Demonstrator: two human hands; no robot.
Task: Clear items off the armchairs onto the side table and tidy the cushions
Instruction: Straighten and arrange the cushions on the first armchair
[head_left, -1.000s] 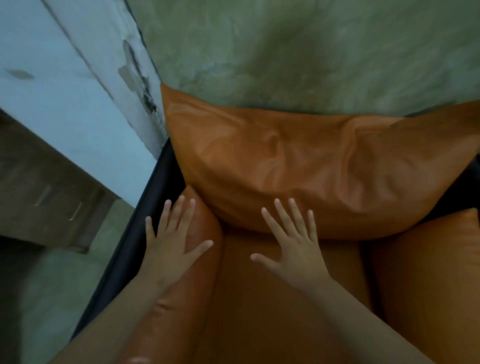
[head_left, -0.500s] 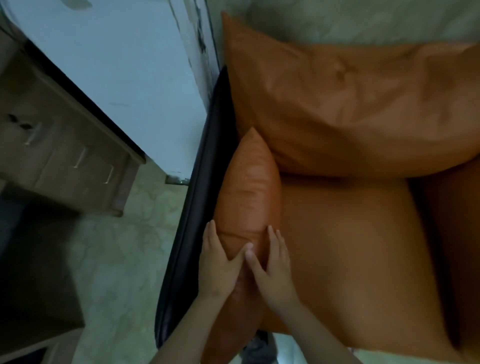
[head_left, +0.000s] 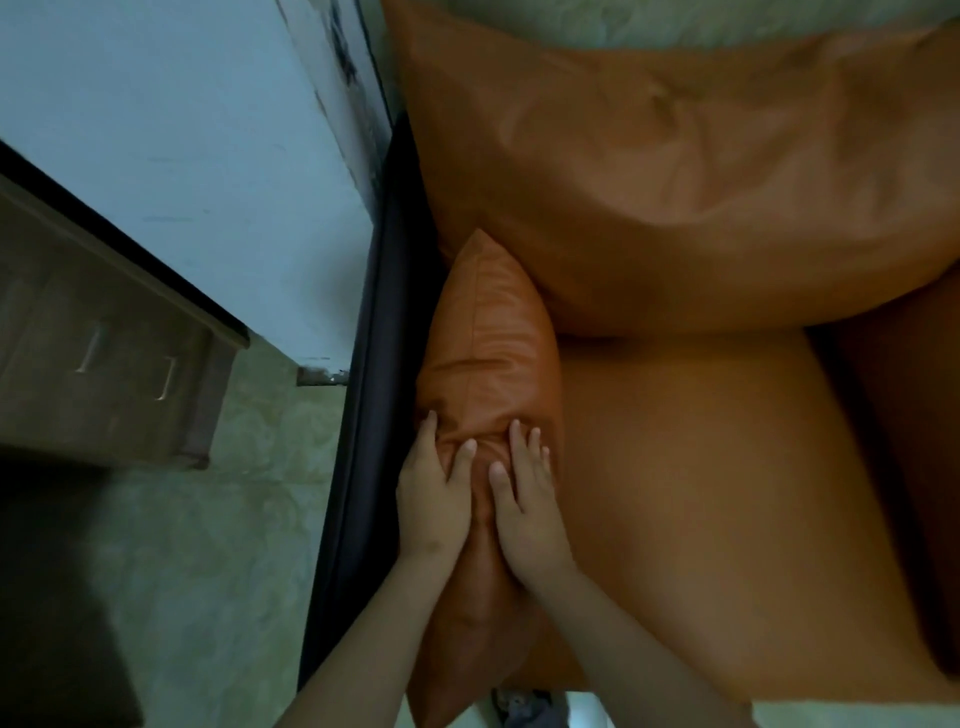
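Observation:
An orange armchair fills the right side of the head view. Its seat cushion (head_left: 701, 493) lies flat, with a big back cushion (head_left: 675, 171) leaning above it. A narrow orange side cushion (head_left: 493, 353) stands on edge along the chair's black left frame (head_left: 363, 415). My left hand (head_left: 431, 499) and my right hand (head_left: 524, 504) lie side by side on this side cushion's top, pinching the leather between them so it wrinkles. Another orange side cushion (head_left: 914, 467) shows at the right edge.
A white wall (head_left: 182, 130) meets the chair's left side. A brown wooden drawer unit (head_left: 104, 364) stands at the left over a pale green tiled floor (head_left: 218, 571). A dark shadowed object (head_left: 47, 597) sits at the bottom left.
A second ago my hands lay spread apart, left on the side cushion, right on the seat. They have come together on the side cushion and now squeeze it; my view has shifted left and closer.

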